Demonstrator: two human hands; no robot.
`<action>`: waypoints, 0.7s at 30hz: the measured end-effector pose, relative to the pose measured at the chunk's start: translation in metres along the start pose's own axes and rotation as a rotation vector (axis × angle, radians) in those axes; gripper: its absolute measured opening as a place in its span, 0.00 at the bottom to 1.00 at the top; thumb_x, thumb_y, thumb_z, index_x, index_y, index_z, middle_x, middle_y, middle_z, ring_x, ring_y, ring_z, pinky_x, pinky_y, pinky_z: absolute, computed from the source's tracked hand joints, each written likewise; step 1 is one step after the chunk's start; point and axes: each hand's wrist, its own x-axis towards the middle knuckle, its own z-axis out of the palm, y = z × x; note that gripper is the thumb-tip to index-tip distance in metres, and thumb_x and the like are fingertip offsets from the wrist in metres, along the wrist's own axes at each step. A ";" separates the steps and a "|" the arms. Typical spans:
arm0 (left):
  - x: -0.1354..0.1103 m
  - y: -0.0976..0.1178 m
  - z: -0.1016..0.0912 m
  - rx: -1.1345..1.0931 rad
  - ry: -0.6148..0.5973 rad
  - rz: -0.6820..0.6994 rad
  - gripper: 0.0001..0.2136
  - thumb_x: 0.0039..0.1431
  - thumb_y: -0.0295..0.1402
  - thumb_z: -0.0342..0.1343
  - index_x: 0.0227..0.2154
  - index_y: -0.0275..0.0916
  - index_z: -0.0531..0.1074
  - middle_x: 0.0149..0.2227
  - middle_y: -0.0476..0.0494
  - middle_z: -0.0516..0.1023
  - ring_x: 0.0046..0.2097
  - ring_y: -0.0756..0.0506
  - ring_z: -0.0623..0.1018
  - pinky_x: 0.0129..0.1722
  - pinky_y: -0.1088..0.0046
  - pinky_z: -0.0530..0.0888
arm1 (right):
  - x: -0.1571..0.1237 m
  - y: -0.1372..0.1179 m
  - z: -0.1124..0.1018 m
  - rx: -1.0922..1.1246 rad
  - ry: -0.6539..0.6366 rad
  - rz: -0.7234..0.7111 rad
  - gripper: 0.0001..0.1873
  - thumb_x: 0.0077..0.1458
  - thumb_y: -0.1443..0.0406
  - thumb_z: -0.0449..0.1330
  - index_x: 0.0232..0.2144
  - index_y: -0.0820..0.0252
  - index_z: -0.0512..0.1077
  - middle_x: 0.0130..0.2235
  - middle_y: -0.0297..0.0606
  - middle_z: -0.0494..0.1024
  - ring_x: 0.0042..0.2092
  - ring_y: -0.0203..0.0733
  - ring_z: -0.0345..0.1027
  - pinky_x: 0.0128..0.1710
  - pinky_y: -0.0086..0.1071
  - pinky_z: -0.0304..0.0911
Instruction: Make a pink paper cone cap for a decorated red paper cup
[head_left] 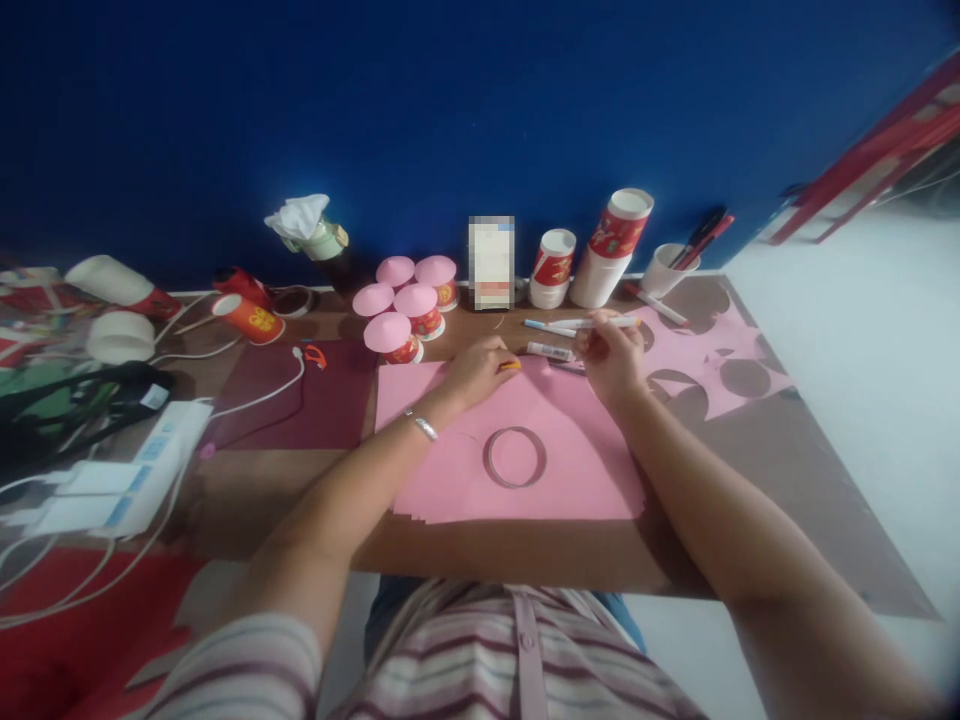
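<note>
My left hand [480, 375] is closed at the far edge of a stack of pink paper sheets [465, 470], its fingertips on a small orange-yellow object [510, 366] whose kind I cannot make out. My right hand [613, 358] pinches a slim white pen [574, 323] with an orange end, held level above the far right of the stack. Beneath that hand are a blue-ended pen [541, 328] and a white tube [550, 351] like a glue stick. A thin ring [489, 460] lies on the top sheet between my forearms.
Several red cups with pink paper cones [387, 333] stand behind my left hand. Along the wall are a phone [491, 260], stacked paper cups [600, 278] and a pen cup [664, 270]. Cut pink paper [705, 350] lies right; a power strip [161, 460] with cables lies left.
</note>
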 end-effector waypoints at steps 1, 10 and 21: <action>0.003 0.000 0.004 0.012 -0.006 0.010 0.07 0.64 0.32 0.59 0.35 0.40 0.82 0.37 0.45 0.76 0.40 0.46 0.77 0.45 0.67 0.74 | -0.001 0.000 -0.001 -0.021 -0.010 0.007 0.19 0.42 0.52 0.74 0.29 0.54 0.72 0.20 0.26 0.69 0.20 0.32 0.61 0.18 0.28 0.59; -0.056 0.019 -0.022 0.132 0.134 0.125 0.11 0.66 0.26 0.55 0.49 0.38 0.77 0.45 0.40 0.80 0.48 0.43 0.80 0.50 0.63 0.78 | 0.002 0.002 -0.013 -0.067 -0.008 0.022 0.21 0.43 0.50 0.73 0.29 0.55 0.71 0.20 0.26 0.69 0.21 0.32 0.61 0.19 0.28 0.59; -0.170 0.114 0.002 0.241 0.024 0.407 0.13 0.68 0.23 0.51 0.52 0.33 0.75 0.52 0.39 0.82 0.53 0.43 0.80 0.54 0.64 0.80 | -0.003 0.011 -0.013 -0.168 -0.095 0.007 0.19 0.47 0.49 0.72 0.29 0.52 0.70 0.21 0.27 0.68 0.21 0.34 0.62 0.19 0.29 0.58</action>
